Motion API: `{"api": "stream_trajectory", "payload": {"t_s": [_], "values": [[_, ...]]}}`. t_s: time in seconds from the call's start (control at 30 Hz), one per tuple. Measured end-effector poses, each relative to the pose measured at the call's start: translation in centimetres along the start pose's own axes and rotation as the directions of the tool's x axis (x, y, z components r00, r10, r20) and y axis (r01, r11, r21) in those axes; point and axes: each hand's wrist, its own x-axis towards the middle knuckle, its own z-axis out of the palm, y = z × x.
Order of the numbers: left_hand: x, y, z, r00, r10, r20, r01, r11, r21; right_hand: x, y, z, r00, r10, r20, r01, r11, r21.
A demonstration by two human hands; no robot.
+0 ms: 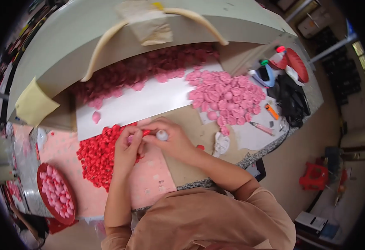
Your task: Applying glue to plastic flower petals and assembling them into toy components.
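Hands together over the red pile (97,156): left hand (128,148) around a pink piece (130,139), right hand (170,139) gripping a small bottle (162,135).

Small craft workshop: worktable (191,125) heaped with pink petal pieces (226,98), red pieces (97,156), tools.

The left hand (128,146) pinches a pink petal (131,138) over the red petal pile (97,156). The right hand (172,139) grips a small white bottle (162,135), touching it.
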Motion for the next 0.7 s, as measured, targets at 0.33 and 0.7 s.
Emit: {"api": "stream_trajectory", "payload": {"t_s": [0.33,0.7], "values": [[0.2,-0.9,0.2,0.984,-0.029,0.179,0.092,0.929,-0.359,-0.2,-0.4,-0.1,0.997,0.068,0.035,-0.075,0.967,0.242],[0.6,0.5,0.8,0.985,-0.108,0.133,0.167,0.789,-0.591,0.8,-0.1,-1.2,0.923,0.377,0.074,-0.354,0.762,0.542]]}}
